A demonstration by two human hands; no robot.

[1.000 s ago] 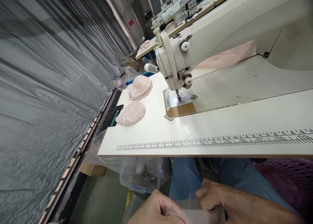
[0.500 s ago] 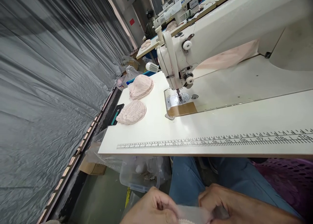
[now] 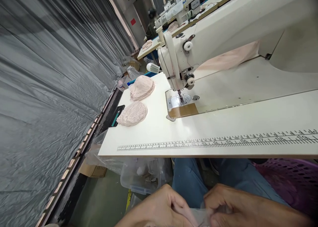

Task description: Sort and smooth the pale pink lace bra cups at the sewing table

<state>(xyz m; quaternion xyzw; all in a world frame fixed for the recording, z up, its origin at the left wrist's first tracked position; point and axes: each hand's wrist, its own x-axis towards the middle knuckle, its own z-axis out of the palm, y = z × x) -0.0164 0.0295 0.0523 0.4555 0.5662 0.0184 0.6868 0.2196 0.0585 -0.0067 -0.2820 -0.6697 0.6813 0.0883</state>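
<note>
I had both hands down in my lap, below the front edge of the sewing table, pinching a small piece of sheer, pale fabric between them. My left hand closed on its left end with thumb and fingers curled tight; my right hand gripped the right end the same way, knuckles up. The fabric lay stretched in the short gap between the two grips, just above my jeans.

Most of that piece was hard to read: it was thin and see-through, its lower part ran off the bottom of the view, and my fingers covered both ends, so I could not tell its shape or full extent. My wrists were cut off too.

Up on the table, well apart from my hands, two stacks of pink lace cups lay left of the sewing machine, beside a printed ruler strip. A purple basket sat at my right knee.
</note>
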